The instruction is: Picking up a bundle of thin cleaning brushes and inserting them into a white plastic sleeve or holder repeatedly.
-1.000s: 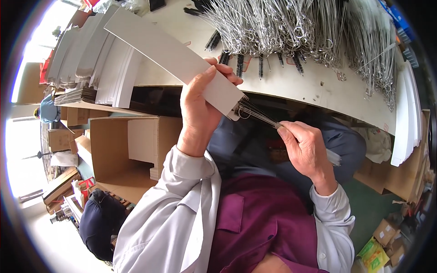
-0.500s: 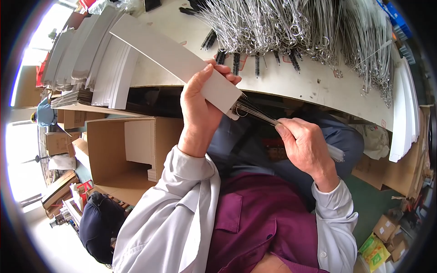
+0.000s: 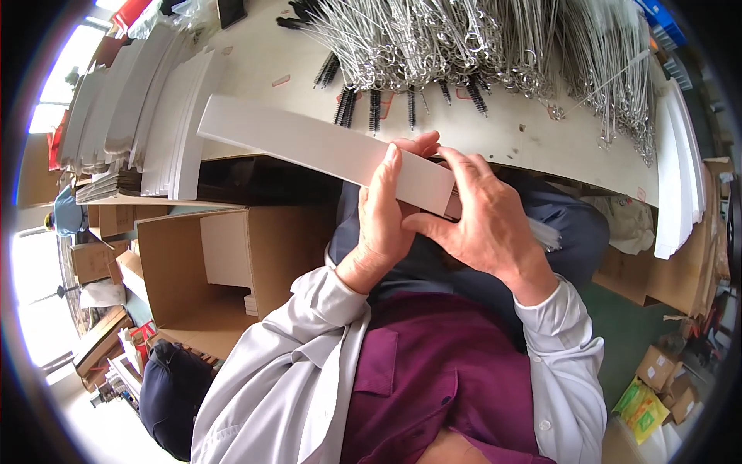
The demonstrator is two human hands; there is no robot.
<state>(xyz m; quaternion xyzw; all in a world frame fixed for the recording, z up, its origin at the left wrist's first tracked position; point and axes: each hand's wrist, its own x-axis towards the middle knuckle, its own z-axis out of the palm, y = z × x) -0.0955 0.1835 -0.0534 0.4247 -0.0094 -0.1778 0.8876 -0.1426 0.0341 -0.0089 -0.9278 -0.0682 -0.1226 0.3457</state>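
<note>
So the left hand (image 3: 384, 224) is wrapped around the near end of a long, flat white cardboard strip (image 3: 309, 147), fingers curled over the top edge and clamped on it, while the strip sticks out up and to the person's left over the edge of the white worktable (image 3: 533, 139). The right hand (image 3: 483, 220) is pressed right up against that same end, thumb tucked under and fingers spread over the corner, so both hands are together on the card. Can't tell whether anything is pinched between the right fingers and the card, it's all hidden behind the knuckles. Up on the table there's a big heap of thin twisted-wire brushes with black bristle tips and ring ends (image 3: 433, 46), plus stacks of more white card strips (image 3: 147, 116) off to the left, and an open brown cardboard box (image 3: 224, 263) sits down beside the person's lap. What could go sideways, I reckon: that strip is long and only held at one end, so the free end could sag or bend if the grip twists. Squeezing the corner too hard would probably crease it.
</note>
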